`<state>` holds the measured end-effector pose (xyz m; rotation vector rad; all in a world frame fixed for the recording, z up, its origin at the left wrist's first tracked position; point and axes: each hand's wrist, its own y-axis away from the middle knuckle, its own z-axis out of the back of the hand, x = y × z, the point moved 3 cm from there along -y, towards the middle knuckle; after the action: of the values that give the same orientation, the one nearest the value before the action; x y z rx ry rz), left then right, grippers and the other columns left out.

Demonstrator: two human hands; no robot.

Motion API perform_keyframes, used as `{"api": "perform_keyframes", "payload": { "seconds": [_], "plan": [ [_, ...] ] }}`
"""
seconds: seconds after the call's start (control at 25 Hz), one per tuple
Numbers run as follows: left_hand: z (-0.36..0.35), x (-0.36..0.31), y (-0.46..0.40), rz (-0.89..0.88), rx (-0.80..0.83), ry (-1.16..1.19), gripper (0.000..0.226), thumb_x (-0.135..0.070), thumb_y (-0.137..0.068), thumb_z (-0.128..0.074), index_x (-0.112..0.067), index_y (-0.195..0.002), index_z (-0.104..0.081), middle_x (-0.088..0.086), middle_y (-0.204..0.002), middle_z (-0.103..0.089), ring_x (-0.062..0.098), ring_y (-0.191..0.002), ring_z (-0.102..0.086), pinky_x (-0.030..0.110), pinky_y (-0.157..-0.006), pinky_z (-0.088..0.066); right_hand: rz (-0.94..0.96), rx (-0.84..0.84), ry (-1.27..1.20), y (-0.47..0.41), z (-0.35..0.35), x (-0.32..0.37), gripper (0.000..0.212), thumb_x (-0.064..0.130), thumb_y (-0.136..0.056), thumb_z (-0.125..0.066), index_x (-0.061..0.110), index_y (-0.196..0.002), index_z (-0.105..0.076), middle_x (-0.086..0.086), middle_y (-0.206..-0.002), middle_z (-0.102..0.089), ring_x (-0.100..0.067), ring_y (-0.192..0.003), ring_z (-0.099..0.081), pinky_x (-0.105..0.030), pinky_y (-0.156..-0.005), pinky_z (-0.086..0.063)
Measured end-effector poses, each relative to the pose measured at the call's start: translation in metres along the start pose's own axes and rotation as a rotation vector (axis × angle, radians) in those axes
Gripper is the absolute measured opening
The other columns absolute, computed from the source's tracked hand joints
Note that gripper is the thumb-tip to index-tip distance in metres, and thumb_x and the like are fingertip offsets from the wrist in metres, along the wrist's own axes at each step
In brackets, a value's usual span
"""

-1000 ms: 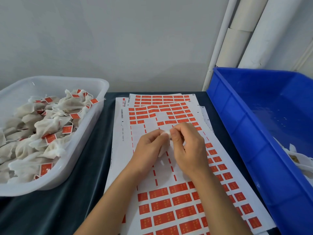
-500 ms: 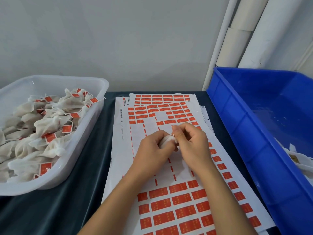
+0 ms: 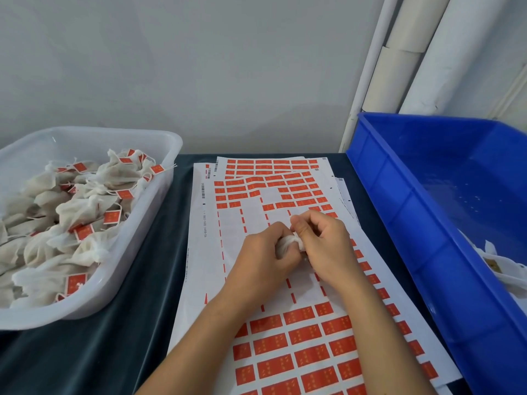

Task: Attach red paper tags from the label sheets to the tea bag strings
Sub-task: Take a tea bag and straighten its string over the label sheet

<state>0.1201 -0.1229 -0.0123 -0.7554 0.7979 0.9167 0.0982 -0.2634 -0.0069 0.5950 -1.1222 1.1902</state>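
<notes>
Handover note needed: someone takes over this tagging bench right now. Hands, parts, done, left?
Left hand: grips a white tea bag over the label sheets.
Right hand: fingers curled, pinching at the bag's top; no tag visible in the pinch.
Done: white tub on the left holds many tagged bags; middle rows of the top sheet are stripped.
Left: finish this bag; many red tags remain on the sheets. Blue crate on the right holds a few bags at its edge, tags not clear.

The tub [image 3: 159, 212] is milky, translucent plastic; the crate [image 3: 405, 223] is glossy blue plastic. Bags [image 3: 85, 206] are rough, gauzy white cloth. Sheets [image 3: 199, 252] are smooth paper with matt red tags [image 3: 308, 334]. The desk [image 3: 85, 352] wears dark, velvety cloth.
</notes>
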Motion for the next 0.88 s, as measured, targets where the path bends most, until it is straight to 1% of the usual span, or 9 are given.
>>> {"api": "perform_keyframes", "payload": {
  "seconds": [0.16,0.28,0.36,0.48,0.52,0.64,0.72,0.8,0.88],
  "plan": [
    [0.001,0.0,-0.001,0.002,-0.007,0.002,0.007,-0.033,-0.1,-0.063,-0.036,-0.096,-0.059,-0.017,-0.086,-0.066,-0.005,-0.09,-0.061,0.005,-0.068,-0.048,-0.028,0.023,-0.073,-0.001,0.002,-0.002,0.024,0.045,-0.101,-0.058,0.03,-0.088,-0.072,0.017,-0.083,-0.073,-0.001,-0.084,-0.07,-0.016,-0.064,-0.056],
    [0.001,0.001,-0.002,0.013,-0.027,0.005,0.016,-0.03,-0.099,-0.066,-0.04,-0.092,-0.056,-0.019,-0.086,-0.065,-0.009,-0.092,-0.06,0.002,-0.068,-0.046,-0.05,0.041,-0.151,-0.001,0.003,-0.002,0.025,0.045,-0.1,-0.061,0.027,-0.088,-0.075,0.013,-0.082,-0.074,-0.002,-0.083,-0.07,-0.012,-0.065,-0.054],
    [0.001,0.001,-0.002,0.005,-0.044,0.026,0.015,-0.029,-0.099,-0.066,-0.04,-0.093,-0.059,-0.02,-0.084,-0.066,-0.007,-0.092,-0.061,0.003,-0.069,-0.047,-0.05,0.041,-0.187,0.0,0.003,0.0,0.026,0.047,-0.096,-0.064,0.025,-0.089,-0.076,0.011,-0.081,-0.075,-0.003,-0.081,-0.071,-0.011,-0.065,-0.054],
    [0.005,0.001,-0.002,-0.021,-0.081,0.136,0.008,-0.027,-0.098,-0.066,-0.035,-0.097,-0.066,-0.021,-0.087,-0.068,0.0,-0.088,-0.064,0.006,-0.068,-0.048,-0.063,0.017,-0.211,0.0,0.002,0.001,0.029,0.052,-0.089,-0.067,0.024,-0.089,-0.076,0.009,-0.082,-0.076,-0.008,-0.079,-0.073,-0.019,-0.066,-0.059],
    [0.006,0.0,-0.003,-0.02,-0.096,0.171,0.007,-0.028,-0.098,-0.066,-0.034,-0.097,-0.068,-0.022,-0.089,-0.068,0.001,-0.088,-0.065,0.007,-0.068,-0.048,-0.073,0.012,-0.202,0.0,0.001,0.0,0.027,0.051,-0.09,-0.067,0.025,-0.09,-0.076,0.009,-0.082,-0.076,-0.009,-0.079,-0.073,-0.021,-0.067,-0.061],
    [0.008,0.002,-0.005,0.03,-0.157,0.225,0.006,-0.033,-0.1,-0.064,-0.033,-0.095,-0.067,-0.019,-0.089,-0.07,0.003,-0.088,-0.066,0.007,-0.069,-0.048,-0.06,0.019,-0.111,0.0,-0.005,-0.001,0.015,0.042,-0.099,-0.065,0.031,-0.093,-0.073,0.017,-0.083,-0.073,-0.003,-0.08,-0.07,-0.019,-0.066,-0.059],
    [0.009,0.005,-0.007,0.079,-0.208,0.219,0.008,-0.031,-0.101,-0.062,-0.033,-0.094,-0.065,-0.017,-0.086,-0.07,0.002,-0.087,-0.067,0.006,-0.068,-0.048,-0.034,0.035,-0.051,0.0,-0.01,-0.002,0.01,0.037,-0.101,-0.063,0.033,-0.097,-0.071,0.021,-0.087,-0.071,0.001,-0.085,-0.068,-0.022,-0.072,-0.06],
    [0.01,0.009,-0.008,0.112,-0.25,0.206,0.008,-0.031,-0.102,-0.061,-0.033,-0.095,-0.064,-0.016,-0.086,-0.07,0.001,-0.086,-0.067,0.006,-0.068,-0.049,-0.01,0.06,-0.007,0.0,-0.014,-0.002,0.008,0.036,-0.102,-0.062,0.035,-0.098,-0.069,0.024,-0.089,-0.069,0.002,-0.09,-0.066,-0.024,-0.08,-0.059],
    [0.011,0.012,-0.008,0.133,-0.27,0.206,0.008,-0.032,-0.103,-0.061,-0.033,-0.096,-0.065,-0.018,-0.087,-0.07,0.0,-0.088,-0.067,0.006,-0.069,-0.049,0.027,0.078,0.032,0.0,-0.015,-0.002,0.007,0.035,-0.102,-0.061,0.037,-0.098,-0.066,0.025,-0.089,-0.067,0.007,-0.093,-0.062,-0.016,-0.079,-0.053]
  ]
}}
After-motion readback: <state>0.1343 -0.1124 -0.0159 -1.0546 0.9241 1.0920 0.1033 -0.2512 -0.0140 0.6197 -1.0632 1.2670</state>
